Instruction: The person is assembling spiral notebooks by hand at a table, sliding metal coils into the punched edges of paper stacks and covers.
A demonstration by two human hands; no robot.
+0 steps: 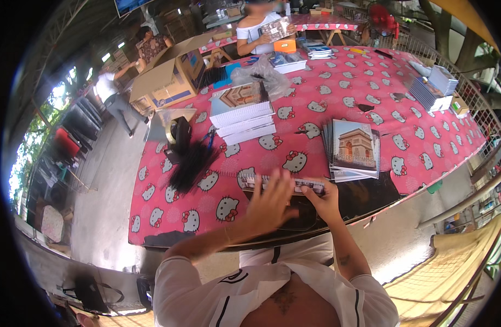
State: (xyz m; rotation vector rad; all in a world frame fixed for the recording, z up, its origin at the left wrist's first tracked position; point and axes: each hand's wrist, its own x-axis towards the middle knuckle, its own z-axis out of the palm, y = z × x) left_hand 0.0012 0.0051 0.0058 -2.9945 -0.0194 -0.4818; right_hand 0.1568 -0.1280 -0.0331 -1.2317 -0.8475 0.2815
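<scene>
Near the table's front edge, a spiral-bound notebook (299, 184) stands on its edge, spine side up. My right hand (322, 197) grips its right end, with the thumb along the top. My left hand (272, 199), smeared by motion, has its fingers spread across the notebook's left and middle part, hiding much of it. To the right lies a pile of spiral notebooks (355, 144) with an arch on the cover. Beyond my left hand rises a taller stack of similar notebooks (242, 117). A bundle of thin black strands (193, 166) lies left of my hands.
A tape dispenser (179, 133) stands at the table's left edge, near an open cardboard box (166, 82). A plastic bag (266, 76) lies beyond the stack. Across the pink table (316, 158), a person (256, 35) holds a notebook. More books (433, 90) sit far right.
</scene>
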